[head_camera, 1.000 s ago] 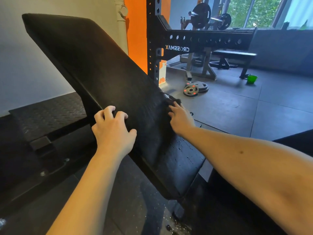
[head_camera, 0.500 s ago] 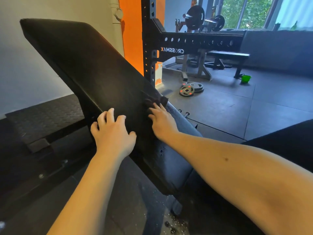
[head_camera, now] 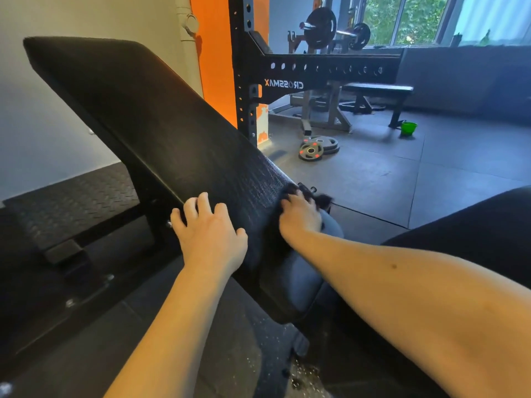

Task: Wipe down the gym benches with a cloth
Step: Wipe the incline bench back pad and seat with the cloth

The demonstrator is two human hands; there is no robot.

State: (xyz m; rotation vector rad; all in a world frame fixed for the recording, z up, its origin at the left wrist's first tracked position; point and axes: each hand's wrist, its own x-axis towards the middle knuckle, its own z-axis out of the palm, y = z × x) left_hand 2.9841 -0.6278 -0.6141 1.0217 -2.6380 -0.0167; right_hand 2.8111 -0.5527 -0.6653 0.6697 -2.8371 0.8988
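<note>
We brace the bench (head_camera: pixel 161 119) with our left hand (head_camera: pixel 211 234), its fingers bent over the pad's left edge. Our right hand (head_camera: pixel 300 218) clutches the dark cloth (head_camera: pixel 323 199) at the pad's right edge, low down, bunched under curled fingers. Half a second ago it sat mid-pad, so the stroke has swept back across (a side-to-side pass). This lower band looks nearly covered; the upper pad likely still waits.

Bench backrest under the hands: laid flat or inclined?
Inclined. The backrest slopes up from the left hand and the right hand holding the cloth to its top end by the wall.
</note>
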